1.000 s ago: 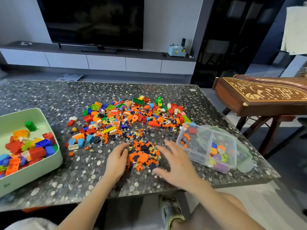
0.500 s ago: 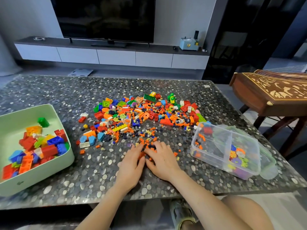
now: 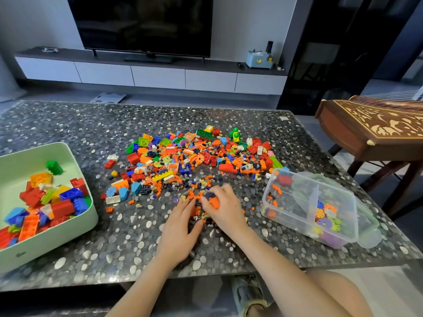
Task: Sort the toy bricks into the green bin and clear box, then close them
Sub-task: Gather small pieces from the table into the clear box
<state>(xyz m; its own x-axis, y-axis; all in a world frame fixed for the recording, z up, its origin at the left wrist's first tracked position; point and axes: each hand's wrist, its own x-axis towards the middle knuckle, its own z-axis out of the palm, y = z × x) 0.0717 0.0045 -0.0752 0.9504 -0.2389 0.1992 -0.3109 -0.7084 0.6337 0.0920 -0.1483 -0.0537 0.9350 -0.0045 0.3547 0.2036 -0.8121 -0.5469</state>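
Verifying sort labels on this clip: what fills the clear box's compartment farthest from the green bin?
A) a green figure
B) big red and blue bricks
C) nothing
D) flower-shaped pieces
D: flower-shaped pieces in orange, purple and green lie past the divider in the clear box.

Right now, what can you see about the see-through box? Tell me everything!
The clear box is see-through plastic, rectangular and open on top. It stands at the right of the pebble-patterned table, near its edge. A clear divider splits it in two: the left part holds a few small orange bricks, the right part a heap of flower-shaped pieces. Its green-edged lid shows along its far right side. The right hand, the nearest one, does not touch it.
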